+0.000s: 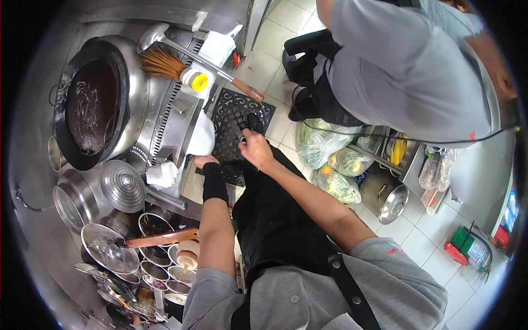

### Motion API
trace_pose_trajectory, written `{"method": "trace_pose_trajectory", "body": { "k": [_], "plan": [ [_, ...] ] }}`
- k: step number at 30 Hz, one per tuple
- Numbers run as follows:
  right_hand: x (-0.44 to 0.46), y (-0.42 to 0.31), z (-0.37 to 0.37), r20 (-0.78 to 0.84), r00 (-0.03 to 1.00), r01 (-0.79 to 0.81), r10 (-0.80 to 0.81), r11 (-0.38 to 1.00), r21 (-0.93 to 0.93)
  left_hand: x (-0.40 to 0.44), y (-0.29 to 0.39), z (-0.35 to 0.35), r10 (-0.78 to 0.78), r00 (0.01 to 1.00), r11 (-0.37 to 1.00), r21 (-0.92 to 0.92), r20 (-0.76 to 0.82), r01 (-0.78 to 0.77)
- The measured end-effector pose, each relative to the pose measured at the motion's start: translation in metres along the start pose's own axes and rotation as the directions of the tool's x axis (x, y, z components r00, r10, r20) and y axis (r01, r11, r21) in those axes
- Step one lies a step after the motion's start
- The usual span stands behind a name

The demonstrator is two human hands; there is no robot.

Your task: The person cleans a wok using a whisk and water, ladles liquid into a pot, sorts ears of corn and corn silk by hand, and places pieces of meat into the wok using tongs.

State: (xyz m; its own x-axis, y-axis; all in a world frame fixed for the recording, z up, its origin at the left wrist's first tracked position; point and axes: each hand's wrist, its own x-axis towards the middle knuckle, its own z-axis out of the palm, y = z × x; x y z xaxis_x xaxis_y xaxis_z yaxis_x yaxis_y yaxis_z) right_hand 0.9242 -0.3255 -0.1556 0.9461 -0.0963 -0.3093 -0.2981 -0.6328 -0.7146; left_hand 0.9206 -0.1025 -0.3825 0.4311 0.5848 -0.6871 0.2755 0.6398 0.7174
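My left hand (205, 160), with a black band on its wrist, is at the front edge of the steel cooking range, just below a hanging white cloth (202, 136). Its fingers are mostly hidden there. My right hand (258, 150) is closed in front of my black apron, over the dark floor mat (223, 107). A small dark and metallic piece shows at its fingers; I cannot make out what it is. Beyond my left hand, a large wok (91, 110) with dark contents sits on the range.
A wooden-handled ladle (212, 67), a bristle brush (160, 61) and a yellow-lidded jar (195, 80) lie along the range. Near a perforated strainer (122, 186) stand several metal containers (155, 270). A co-worker (401, 77) stands at right, above bagged vegetables (319, 144) and a lidded pot (394, 203).
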Motion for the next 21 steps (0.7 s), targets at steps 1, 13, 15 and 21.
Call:
{"method": "trace_pose_trajectory", "body": {
  "k": [1,13,15,21],
  "plan": [
    [0.003,-0.011,0.001,0.072,0.997,0.037,-0.035,0.999,-0.022,-0.04,0.023,0.013,-0.114,0.991,0.992,-0.04,0.063,0.117],
    [-0.008,-0.037,0.036,0.3,0.948,0.136,-0.106,0.988,-0.08,-0.039,0.026,0.033,-0.758,0.447,0.502,-0.013,0.475,0.865],
    [-0.022,-0.035,0.032,0.2,0.919,0.342,-0.339,0.94,0.021,-0.025,0.026,0.036,-0.76,0.434,0.473,-0.047,0.484,0.88],
    [-0.037,-0.063,0.039,0.069,0.953,0.297,-0.296,0.955,-0.002,0.0,0.019,0.04,-0.785,0.403,0.435,-0.044,0.471,0.899]
  ]
}}
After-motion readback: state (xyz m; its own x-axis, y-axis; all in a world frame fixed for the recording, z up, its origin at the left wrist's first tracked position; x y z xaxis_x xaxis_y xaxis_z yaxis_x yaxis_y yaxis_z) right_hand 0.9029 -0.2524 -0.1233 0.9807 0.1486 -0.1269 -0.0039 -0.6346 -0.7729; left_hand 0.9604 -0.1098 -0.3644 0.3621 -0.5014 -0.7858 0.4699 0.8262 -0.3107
